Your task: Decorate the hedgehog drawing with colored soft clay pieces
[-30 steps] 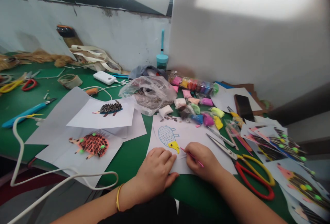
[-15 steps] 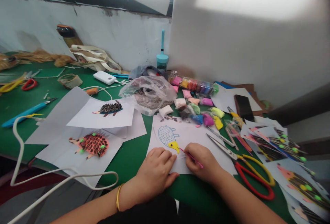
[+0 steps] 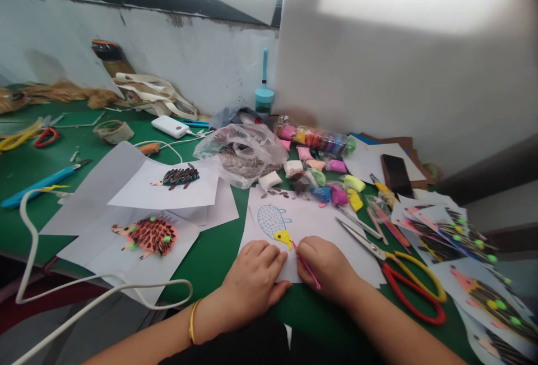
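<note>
A white sheet [image 3: 323, 225] lies in front of me with a blue line drawing of a hedgehog [image 3: 271, 220] on it. The drawing's head is covered in yellow clay [image 3: 283, 238], with a dark eye. My left hand [image 3: 256, 272] rests on the sheet's lower edge just below the yellow head, thumb apart from the fingers. My right hand [image 3: 325, 267] is closed around a thin pink modelling tool [image 3: 311, 276]. Its tip is close beside the yellow snout; whether it touches is unclear. Several sunflower seeds [image 3: 275, 192] lie at the sheet's top.
Scissors [image 3: 384, 255] with red and yellow handles lie to the right, beside finished hedgehog pictures [image 3: 483, 292]. Bagged clay pieces [image 3: 338, 194] and a plastic bag of seeds [image 3: 244, 157] are behind. Two seed hedgehog sheets [image 3: 168, 199] and a white cable [image 3: 105, 292] are at left.
My right hand has shifted slightly left, and the pink tool is now more steeply angled, its tip still near the yellow snout. My left hand has stayed in place.
</note>
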`<state>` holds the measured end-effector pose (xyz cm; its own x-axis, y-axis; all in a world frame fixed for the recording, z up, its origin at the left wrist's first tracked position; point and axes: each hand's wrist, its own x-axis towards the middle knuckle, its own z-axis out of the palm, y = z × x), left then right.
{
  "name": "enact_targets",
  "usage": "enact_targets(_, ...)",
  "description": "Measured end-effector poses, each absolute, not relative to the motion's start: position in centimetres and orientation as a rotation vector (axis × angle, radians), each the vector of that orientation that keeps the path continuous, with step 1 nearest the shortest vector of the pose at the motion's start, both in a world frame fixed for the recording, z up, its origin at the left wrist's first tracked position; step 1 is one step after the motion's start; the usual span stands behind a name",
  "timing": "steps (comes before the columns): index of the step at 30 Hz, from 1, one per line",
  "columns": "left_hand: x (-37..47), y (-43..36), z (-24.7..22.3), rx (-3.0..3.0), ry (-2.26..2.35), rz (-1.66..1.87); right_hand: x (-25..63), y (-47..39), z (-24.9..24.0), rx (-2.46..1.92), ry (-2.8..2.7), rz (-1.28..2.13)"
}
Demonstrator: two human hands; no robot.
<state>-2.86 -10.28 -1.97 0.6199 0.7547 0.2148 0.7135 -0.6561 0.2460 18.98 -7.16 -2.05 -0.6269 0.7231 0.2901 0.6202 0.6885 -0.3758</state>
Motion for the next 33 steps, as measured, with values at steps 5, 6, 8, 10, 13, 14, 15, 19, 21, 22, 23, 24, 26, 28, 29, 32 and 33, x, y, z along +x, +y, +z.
enact_targets(5,-2.8,-10.2,-2.0,2.691,1.237,0.456,19.1,-7.1,-2.2,-1.047,-2.458,0.337)
enact_targets(6,-2.8,-10.2,-2.0,2.689,1.239,0.454,19.1,-7.0,-2.2,-1.057,-2.44,0.326)
enact_targets(8,-2.8,-10.3,-2.0,2.687,1.24,0.448,19.1,-6.9,-2.2,-1.073,-2.415,0.31)
enact_targets(10,-2.9,-10.3,-2.0,2.688,1.237,0.441,19.1,-6.9,-2.1,-1.065,-2.415,0.306)
enact_targets(13,-2.9,-10.3,-2.0,2.693,1.225,0.44,19.0,-6.9,-2.1,-1.038,-2.435,0.312)
enact_targets(14,-2.9,-10.3,-2.0,2.693,1.224,0.442,18.9,-6.9,-2.1,-1.034,-2.438,0.314)
enact_targets(15,-2.9,-10.3,-2.0,2.693,1.224,0.446,18.9,-7.0,-2.1,-1.034,-2.439,0.316)
enact_targets(19,-2.8,-10.3,-1.8,2.694,1.233,0.469,19.1,-6.7,-1.8,-1.073,-2.406,0.337)
enact_targets(21,-2.8,-10.3,-1.7,2.694,1.234,0.475,19.9,-6.2,-1.6,-1.136,-2.366,0.294)
enact_targets(22,-2.8,-10.2,-1.7,2.695,1.231,0.478,20.5,-5.8,-1.5,-1.181,-2.352,0.24)
enact_targets(23,-2.8,-10.2,-1.7,2.698,1.227,0.484,21.2,-5.4,-1.4,-1.252,-2.354,0.168)
enact_targets(24,-2.9,-10.2,-1.7,2.704,1.221,0.492,22.0,-5.0,-1.3,-1.367,-2.349,0.059)
enact_targets(26,-3.0,-10.2,-1.7,2.718,1.206,0.52,23.8,-4.4,-1.3,-1.627,-2.294,-0.23)
enact_targets(28,-3.1,-10.2,-1.8,2.73,1.186,0.561,25.5,-4.0,-1.3,-1.852,-2.252,-0.416)
enact_targets(29,-3.1,-10.2,-1.8,2.734,1.175,0.583,26.2,-3.9,-1.4,-1.917,-2.24,-0.436)
enact_targets(32,-3.3,-10.2,-1.8,2.733,1.124,0.631,26.8,-3.9,-1.3,-1.968,-2.185,-0.46)
enact_targets(33,-3.4,-10.3,-1.8,2.731,1.107,0.643,26.6,-4.0,-1.2,-1.928,-2.171,-0.458)
